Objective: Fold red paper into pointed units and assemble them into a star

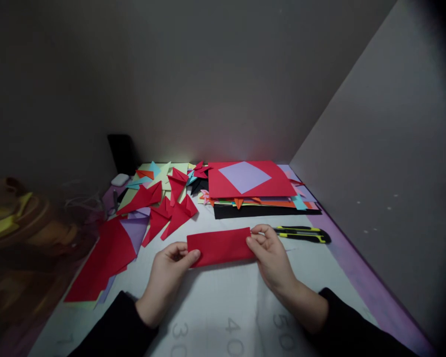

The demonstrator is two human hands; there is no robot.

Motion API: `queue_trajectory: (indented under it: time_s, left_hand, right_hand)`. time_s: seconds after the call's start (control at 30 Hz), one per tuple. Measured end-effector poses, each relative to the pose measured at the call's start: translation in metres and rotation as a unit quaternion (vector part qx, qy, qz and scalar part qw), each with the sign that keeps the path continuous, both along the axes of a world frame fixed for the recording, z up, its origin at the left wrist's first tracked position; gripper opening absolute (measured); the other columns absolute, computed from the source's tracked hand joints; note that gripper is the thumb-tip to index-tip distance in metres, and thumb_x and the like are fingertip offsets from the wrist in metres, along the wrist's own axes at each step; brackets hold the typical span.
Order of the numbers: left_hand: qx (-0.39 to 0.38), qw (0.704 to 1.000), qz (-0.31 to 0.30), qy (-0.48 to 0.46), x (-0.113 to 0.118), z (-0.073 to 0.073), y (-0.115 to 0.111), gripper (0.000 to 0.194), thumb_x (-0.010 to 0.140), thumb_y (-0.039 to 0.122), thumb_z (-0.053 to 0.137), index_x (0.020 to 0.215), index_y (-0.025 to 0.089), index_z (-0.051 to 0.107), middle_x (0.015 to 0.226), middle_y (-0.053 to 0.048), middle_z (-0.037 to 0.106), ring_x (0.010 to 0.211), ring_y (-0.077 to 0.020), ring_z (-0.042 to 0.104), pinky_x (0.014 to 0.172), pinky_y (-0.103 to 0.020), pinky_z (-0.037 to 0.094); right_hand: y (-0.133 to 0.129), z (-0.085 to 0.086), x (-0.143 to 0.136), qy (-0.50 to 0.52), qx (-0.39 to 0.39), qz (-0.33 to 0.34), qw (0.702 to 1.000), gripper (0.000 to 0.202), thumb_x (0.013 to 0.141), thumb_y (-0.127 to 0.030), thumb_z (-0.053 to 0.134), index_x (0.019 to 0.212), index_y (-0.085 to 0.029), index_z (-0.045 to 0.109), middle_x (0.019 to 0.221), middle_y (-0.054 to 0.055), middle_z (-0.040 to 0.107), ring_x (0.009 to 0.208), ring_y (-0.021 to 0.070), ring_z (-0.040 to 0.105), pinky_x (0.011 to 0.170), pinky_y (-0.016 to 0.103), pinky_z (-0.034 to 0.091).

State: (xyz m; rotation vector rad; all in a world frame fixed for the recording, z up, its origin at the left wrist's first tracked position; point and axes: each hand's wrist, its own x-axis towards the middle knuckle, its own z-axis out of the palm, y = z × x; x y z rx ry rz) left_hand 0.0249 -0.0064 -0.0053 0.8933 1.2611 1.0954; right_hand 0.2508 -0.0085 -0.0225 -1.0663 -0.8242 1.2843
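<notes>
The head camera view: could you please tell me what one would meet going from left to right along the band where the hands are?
Red paper pile → left hand → red paper rectangle → right hand → black-and-yellow utility knife.

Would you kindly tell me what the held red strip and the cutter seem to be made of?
The red strip: likely matte paper, from its thin, straight edges and shineless face. The cutter: probably smooth plastic, from its moulded-looking two-colour handle.
</notes>
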Motion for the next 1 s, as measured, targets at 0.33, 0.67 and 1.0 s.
queue_trajectory:
  time_s: [0.33, 0.67, 1.0]
  left_hand:
    - [0.002, 1.000, -0.002, 0.020, -0.001, 0.000, -0.001, 0.022, 0.062, 0.031, 0.080, 0.067, 0.015, 0.067, 0.062, -0.001, 0.066, 0.058, -0.0117, 0.057, 0.057, -0.021, 0.044]
    - [-0.008, 1.000, 0.019, 0.007, 0.001, 0.002, 0.000, 0.026, 0.060, 0.035, 0.081, 0.066, 0.014, 0.065, 0.061, 0.001, 0.062, 0.058, -0.0098, 0.052, 0.055, -0.019, 0.039]
    - [-0.009, 1.000, 0.017, -0.012, -0.002, 0.002, 0.002, 0.030, 0.060, 0.035, 0.081, 0.061, 0.016, 0.058, 0.058, 0.004, 0.054, 0.056, -0.0086, 0.045, 0.054, -0.018, 0.035]
  right_hand:
    - [0.000, -0.001, 0.000, 0.006, 0.001, 0.004, 1.000, 0.028, 0.079, -0.033, 0.070, 0.093, -0.026, 0.048, 0.064, -0.006, 0.054, 0.055, 0.0103, 0.049, 0.059, 0.024, 0.039]
    - [0.000, 0.006, -0.003, -0.022, 0.006, -0.017, 1.000, 0.028, 0.078, -0.033, 0.071, 0.090, -0.025, 0.047, 0.064, -0.005, 0.060, 0.055, 0.0111, 0.051, 0.056, 0.023, 0.038]
    - [-0.002, 0.012, -0.004, -0.041, 0.002, -0.020, 0.999, 0.033, 0.076, -0.036, 0.071, 0.089, -0.025, 0.043, 0.058, -0.007, 0.055, 0.051, 0.0114, 0.049, 0.053, 0.023, 0.035]
